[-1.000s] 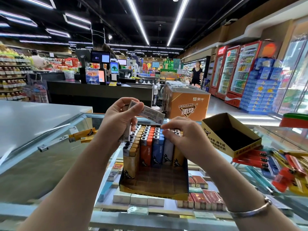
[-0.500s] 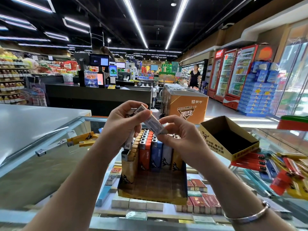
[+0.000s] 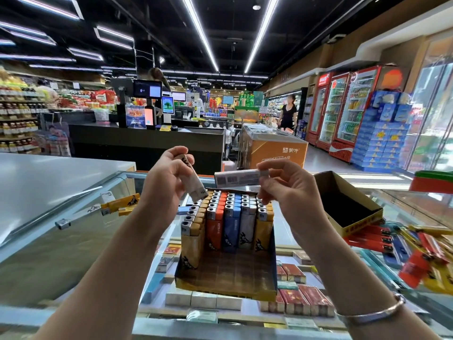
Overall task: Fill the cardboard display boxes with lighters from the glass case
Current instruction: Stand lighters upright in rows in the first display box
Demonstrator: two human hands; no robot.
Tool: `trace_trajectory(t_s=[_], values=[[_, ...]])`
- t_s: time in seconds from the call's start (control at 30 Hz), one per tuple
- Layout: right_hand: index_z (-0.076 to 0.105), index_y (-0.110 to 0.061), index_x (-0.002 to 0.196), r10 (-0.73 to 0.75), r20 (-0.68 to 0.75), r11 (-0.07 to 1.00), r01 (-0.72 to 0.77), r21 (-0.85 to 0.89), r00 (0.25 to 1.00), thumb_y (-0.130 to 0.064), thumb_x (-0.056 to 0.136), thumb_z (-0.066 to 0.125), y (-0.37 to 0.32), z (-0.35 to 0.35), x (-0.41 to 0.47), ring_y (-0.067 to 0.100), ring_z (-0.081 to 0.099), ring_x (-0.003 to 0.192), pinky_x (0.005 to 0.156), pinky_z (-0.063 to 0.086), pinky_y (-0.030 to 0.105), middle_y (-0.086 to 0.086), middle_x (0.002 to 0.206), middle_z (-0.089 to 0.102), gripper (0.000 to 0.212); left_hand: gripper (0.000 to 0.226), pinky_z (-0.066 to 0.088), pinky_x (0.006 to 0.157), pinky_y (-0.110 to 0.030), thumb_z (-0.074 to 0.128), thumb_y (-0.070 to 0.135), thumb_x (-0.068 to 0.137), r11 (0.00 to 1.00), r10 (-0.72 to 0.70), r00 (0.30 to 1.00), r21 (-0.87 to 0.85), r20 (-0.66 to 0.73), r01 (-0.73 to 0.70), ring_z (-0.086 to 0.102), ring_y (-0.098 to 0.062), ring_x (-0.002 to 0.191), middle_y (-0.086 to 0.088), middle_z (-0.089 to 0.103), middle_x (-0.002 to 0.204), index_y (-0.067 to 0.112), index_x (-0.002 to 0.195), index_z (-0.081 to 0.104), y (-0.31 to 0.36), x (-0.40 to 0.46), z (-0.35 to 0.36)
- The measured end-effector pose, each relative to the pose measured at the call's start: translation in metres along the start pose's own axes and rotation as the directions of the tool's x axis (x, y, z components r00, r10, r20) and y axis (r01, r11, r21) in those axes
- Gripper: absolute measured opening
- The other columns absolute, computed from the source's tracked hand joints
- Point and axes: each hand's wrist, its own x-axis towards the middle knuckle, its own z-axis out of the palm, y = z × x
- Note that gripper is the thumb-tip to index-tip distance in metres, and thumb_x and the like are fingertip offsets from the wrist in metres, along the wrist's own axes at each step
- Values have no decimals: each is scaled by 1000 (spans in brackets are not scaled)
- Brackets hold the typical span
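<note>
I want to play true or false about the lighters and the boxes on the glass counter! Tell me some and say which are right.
1. Each hand holds a white lighter. True: the left hand grips one white lighter, and the right hand pinches another white lighter.
2. The display box in front is completely full. False: its front rows are bare.
3. The second cardboard box on the right is packed with lighters. False: it looks empty.
4. Loose lighters lie on the glass at the right. True.
5. The boxed lighters lie flat. False: they stand upright.
</note>
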Motion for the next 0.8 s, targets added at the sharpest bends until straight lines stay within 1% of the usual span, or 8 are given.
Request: trace_trajectory(t_s=[0.13, 0.2, 0.3, 0.4, 0.47, 0.57, 0.7, 0.8], values=[[68, -20, 84, 29, -38, 998, -26, 61, 999, 8, 85, 56, -1, -2, 1, 11, 57, 59, 56, 50, 21, -8, 71, 66, 31, 30, 47, 56, -20, 45, -4, 87, 998, -33, 999, -59, 12, 33, 57, -9, 73, 0, 52, 87, 21, 102, 52, 0, 2, 1], [68, -18, 88, 42, -56, 994, -36, 102, 998, 6, 86, 55, -3, -5, 2, 11, 54, 58, 53, 48, 21, -2, 73, 65, 27, 25, 47, 50, -18, 49, 1, 89, 997, -30, 999, -69, 17, 31, 61, -8, 69, -3, 53, 90, 21, 104, 53, -1, 2, 1], [68, -17, 85, 49, -60, 993, -42, 109, 997, 2, 89, 54, -7, -8, 2, 8, 51, 57, 49, 45, 18, 8, 78, 59, 24, 23, 49, 51, -18, 55, 7, 88, 997, -41, 999, -69, -5, 40, 64, -6, 68, -3, 59, 90, 22, 106, 55, -3, 2, 0], [64, -17, 78, 50, -20, 998, -49, 41, 999, 2, 88, 54, -9, -7, 1, 6, 49, 52, 46, 43, 17, 6, 75, 58, 24, 22, 49, 50, -18, 58, 9, 86, 995, -62, 998, -74, -16, 61, 64, -4, 65, 0, 63, 83, 22, 105, 57, -4, 2, -1], [59, -14, 74, 55, 5, 997, -56, 45, 998, 8, 85, 52, -9, -7, 0, 8, 49, 48, 42, 42, 18, 8, 75, 61, 26, 23, 49, 50, -19, 58, 10, 85, 996, -71, 997, -62, -11, 70, 64, -6, 67, 1, 64, 81, 22, 105, 58, -5, 1, -1], [60, -13, 69, 77, 63, 985, -86, 150, 995, 13, 81, 53, -9, -8, 2, 12, 50, 45, 41, 43, 20, 11, 77, 67, 29, 23, 49, 50, -19, 59, 10, 85, 996, -78, 997, -52, -7, 78, 62, -9, 72, 2, 65, 83, 23, 104, 58, -6, 1, -1], [70, -9, 72, 149, 187, 909, -209, 360, 971, -3, 69, 70, -7, -12, 5, 19, 63, 55, 51, 54, 24, 13, 79, 68, 7, 23, 48, 49, -18, 59, 10, 85, 995, -81, 997, -61, 4, 81, 63, -4, 64, 8, 68, 69, 22, 104, 58, -5, 2, -2], [72, -8, 76, 172, 272, 860, -279, 428, 947, -3, 60, 73, -7, -15, 7, 23, 68, 64, 59, 57, 24, 13, 84, 70, 17, 23, 49, 50, -18, 59, 10, 85, 994, -80, 997, -68, 8, 80, 63, -2, 60, 10, 68, 65, 21, 105, 57, -6, 2, -3]])
